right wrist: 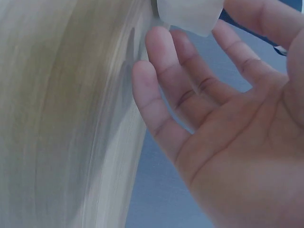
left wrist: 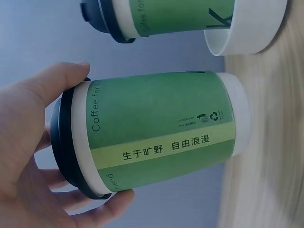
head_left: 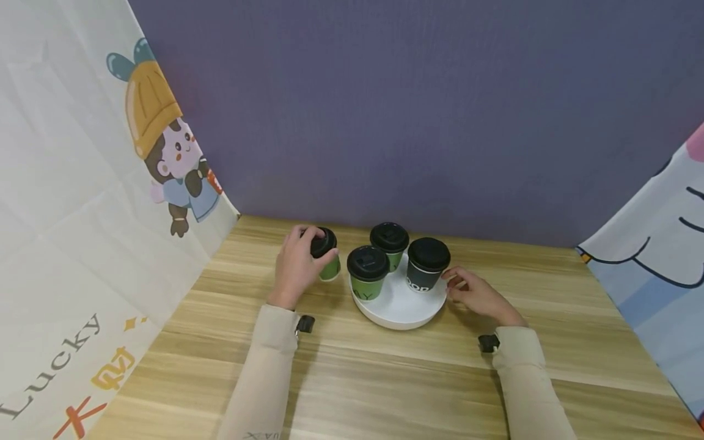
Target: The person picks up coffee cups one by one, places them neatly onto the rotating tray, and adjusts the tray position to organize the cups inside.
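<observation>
My left hand [head_left: 299, 266] holds a green paper coffee cup [left wrist: 161, 130] by its black lid [left wrist: 64, 137], with thumb and fingers spread around the lid's edge. The cup is upright beside a round white tray [head_left: 398, 315], to its left. On the tray stand two more green cups, one in front [head_left: 367, 287] and one behind [head_left: 396, 261], and a black cup [head_left: 422, 276] at the right. At the tray's right rim is my right hand [head_left: 478, 296], its fingers loosely extended and fingertips close to the rim and the black cup.
The tray rests on a wood-grain table [head_left: 385, 379] whose back edge meets a plain dark wall [head_left: 412, 110]. A cloth printed with a cartoon figure [head_left: 181, 159] hangs at the left, and another printed cloth [head_left: 660, 256] borders the right side.
</observation>
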The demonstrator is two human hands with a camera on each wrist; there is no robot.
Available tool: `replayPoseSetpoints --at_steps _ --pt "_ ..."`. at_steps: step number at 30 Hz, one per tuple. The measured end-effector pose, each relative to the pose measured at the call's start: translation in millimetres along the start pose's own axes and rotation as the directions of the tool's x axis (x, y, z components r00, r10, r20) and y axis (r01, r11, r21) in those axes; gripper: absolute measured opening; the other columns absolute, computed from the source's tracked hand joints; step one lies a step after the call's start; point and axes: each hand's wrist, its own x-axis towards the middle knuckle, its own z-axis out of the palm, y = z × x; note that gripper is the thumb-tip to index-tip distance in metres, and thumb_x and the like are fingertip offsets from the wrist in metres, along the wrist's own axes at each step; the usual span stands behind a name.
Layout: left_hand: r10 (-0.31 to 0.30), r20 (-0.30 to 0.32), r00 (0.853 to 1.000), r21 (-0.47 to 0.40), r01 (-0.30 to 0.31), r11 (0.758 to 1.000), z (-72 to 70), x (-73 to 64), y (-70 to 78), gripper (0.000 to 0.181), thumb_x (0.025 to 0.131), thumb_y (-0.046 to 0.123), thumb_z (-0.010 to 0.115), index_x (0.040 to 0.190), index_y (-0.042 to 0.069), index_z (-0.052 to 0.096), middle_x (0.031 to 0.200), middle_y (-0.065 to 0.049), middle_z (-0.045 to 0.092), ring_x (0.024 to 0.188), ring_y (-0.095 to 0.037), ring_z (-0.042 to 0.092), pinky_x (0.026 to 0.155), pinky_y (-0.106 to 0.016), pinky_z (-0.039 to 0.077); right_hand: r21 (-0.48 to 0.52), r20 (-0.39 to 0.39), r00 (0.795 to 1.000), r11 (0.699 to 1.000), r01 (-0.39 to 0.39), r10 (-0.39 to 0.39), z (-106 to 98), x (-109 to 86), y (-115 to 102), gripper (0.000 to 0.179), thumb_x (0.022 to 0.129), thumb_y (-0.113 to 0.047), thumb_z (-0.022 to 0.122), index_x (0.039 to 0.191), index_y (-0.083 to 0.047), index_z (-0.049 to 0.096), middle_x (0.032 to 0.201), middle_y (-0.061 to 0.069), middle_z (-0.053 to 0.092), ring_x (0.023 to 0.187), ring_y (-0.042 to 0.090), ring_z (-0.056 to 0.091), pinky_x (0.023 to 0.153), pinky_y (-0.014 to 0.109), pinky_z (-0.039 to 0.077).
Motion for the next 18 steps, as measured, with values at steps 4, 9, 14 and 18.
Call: replayPoseSetpoints --at_steps 4,9,14,18 --pt "0.008 -0.002 1.0 0.001 -0.008 1.0 -0.8 0.1 4.1 0.045 0.088 0.05 0.077 0.116 0.017 0.067 0.133 -0.011 0.058 0.122 -0.036 0.057 0.096 -0.056 0.051 0.027 0.017 1.0 1.0 -0.001 0.0 -2.7 -1.2 0.1 0.034 0.099 -0.008 0.063 0.131 0.001 0.055 0.123 0.03 0.059 0.093 0.028 0.066 0.069 0.037 0.054" --pt "0.002 0.016 1.0 0.002 -0.002 1.0 -4.8 -0.1 6.3 0.047 0.087 0.052 0.078 0.116 0.018 0.065 0.131 -0.011 0.059 0.12 -0.036 0.058 0.094 -0.057 0.051 0.043 0.032 0.999 0.999 0.03 -0.031 -3.7 -1.8 -1.7 0.036 0.098 -0.008 0.065 0.13 0.004 0.053 0.122 0.03 0.06 0.098 0.029 0.065 0.072 0.036 0.053" --pt "-0.004 0.034 0.999 0.001 0.004 1.0 -7.8 -0.6 7.4 0.048 0.086 0.052 0.079 0.116 0.019 0.063 0.129 -0.01 0.059 0.118 -0.037 0.058 0.089 -0.057 0.053 0.051 0.059 0.998 0.999 0.007 -0.01 -3.9 -3.0 0.4 0.04 0.098 -0.012 0.066 0.133 0.002 0.051 0.125 0.028 0.059 0.105 0.031 0.063 0.076 0.036 0.051" --pt "-0.01 0.042 0.999 0.003 0.01 1.0 -9.3 -0.9 7.8 0.047 0.085 0.053 0.079 0.115 0.02 0.062 0.128 -0.009 0.06 0.116 -0.036 0.059 0.086 -0.056 0.054 0.055 0.083 0.997 0.998 -0.002 -0.003 -4.5 -3.6 2.4 0.043 0.098 -0.015 0.067 0.134 0.001 0.049 0.127 0.027 0.058 0.113 0.035 0.061 0.082 0.037 0.051"
